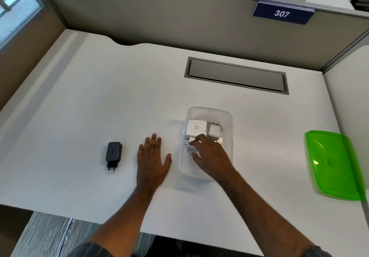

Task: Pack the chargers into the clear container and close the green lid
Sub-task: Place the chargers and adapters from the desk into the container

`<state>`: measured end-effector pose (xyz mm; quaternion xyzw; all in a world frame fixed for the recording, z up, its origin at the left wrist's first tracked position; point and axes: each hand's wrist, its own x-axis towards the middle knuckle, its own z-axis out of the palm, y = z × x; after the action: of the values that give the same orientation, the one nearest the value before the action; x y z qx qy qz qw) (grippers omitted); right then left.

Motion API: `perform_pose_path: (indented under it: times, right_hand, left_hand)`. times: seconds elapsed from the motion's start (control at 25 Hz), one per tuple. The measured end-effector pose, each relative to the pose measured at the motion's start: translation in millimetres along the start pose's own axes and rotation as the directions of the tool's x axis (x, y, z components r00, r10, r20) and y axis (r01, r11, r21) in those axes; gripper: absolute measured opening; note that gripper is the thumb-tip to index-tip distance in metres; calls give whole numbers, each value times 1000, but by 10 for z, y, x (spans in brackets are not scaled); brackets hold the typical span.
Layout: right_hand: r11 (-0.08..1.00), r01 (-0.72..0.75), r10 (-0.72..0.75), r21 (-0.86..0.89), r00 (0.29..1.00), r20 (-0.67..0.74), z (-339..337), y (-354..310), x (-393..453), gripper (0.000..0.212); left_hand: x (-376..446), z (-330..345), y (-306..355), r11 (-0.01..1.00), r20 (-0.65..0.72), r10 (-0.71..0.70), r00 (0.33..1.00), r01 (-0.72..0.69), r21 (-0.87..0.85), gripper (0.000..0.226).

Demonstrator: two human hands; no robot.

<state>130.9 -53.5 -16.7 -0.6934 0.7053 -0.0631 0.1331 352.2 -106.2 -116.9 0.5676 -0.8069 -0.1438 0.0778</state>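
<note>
Right hand (209,156) places white charger (192,141) in clear container (227,136)

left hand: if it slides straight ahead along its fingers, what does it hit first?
Nothing nearby: the left hand lies flat, fingers pointing up the bare desk. The clear container sits to its right, the black charger to its left.

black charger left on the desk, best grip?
Take the black charger across its two long sides from above. It lies flat on the desk, prongs toward the person, clear all around. The left hand rests flat next to it, so use that hand.
</note>
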Motion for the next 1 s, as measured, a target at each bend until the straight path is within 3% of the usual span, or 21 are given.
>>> perform_pose_path:
  times: [0.2,0.36,0.64,1.0]
  right_hand:
    - [995,-25,46,101,976,-212,-154,-199,13,25]
    - [987,-8,49,163,967,-249,-237,-438,122,24]
    - [986,84,-64,144,988,-140,-177,-889,496,27]
    - [944,270,-301,189,940,162,303,-1593,1119,43]
  left_hand:
    - [-24,-90,10,1000,64,21,998,-21,-4,74]
    - [-103,-153,-122,993,124,110,986,-114,21,71]
    - [-630,-200,-569,963,130,266,955,-268,-1,66]
    - [-980,-304,-941,965,161,260,952,-262,-7,69]
